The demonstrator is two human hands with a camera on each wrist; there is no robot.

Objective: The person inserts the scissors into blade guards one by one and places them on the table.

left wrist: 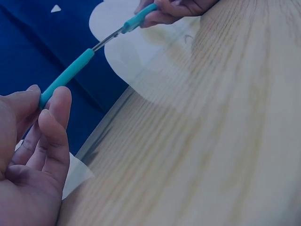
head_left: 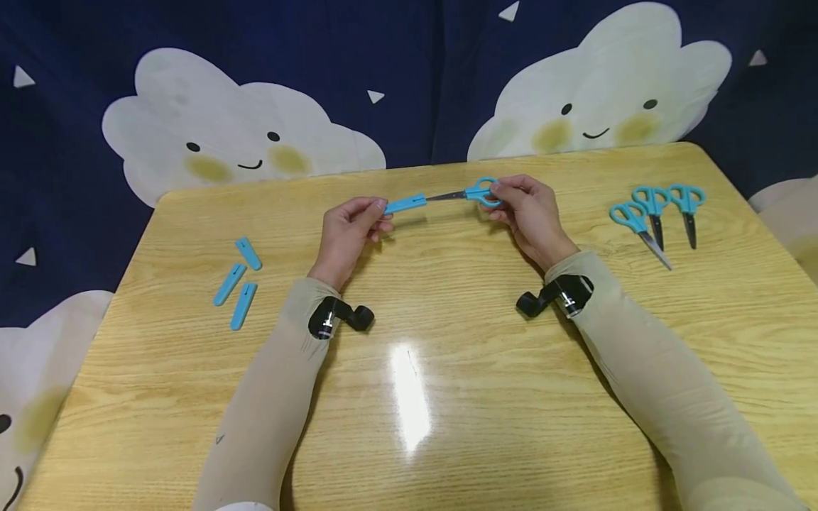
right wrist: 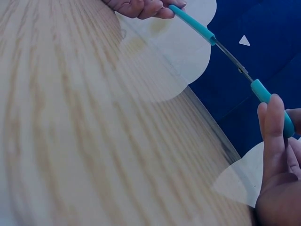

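My left hand (head_left: 350,234) pinches the far left end of a blue scissors cover (head_left: 406,204) between thumb and fingers, held above the table. My right hand (head_left: 529,213) grips the light-blue handles of a pair of scissors (head_left: 476,192). Their closed dark blades point left, and the tip sits in the open end of the cover; part of the blade shows between cover and handles. Both wrist views show cover (left wrist: 70,74) and scissors (right wrist: 237,63) lined up nearly straight. How deep the tip goes is hidden inside the cover.
Several loose blue covers (head_left: 243,305) lie on the wooden table (head_left: 447,397) at the left. At the right lie more blue-handled scissors (head_left: 652,213), uncovered and close together. A dark blue curtain (head_left: 409,42) with cloud faces hangs behind the table's back edge.
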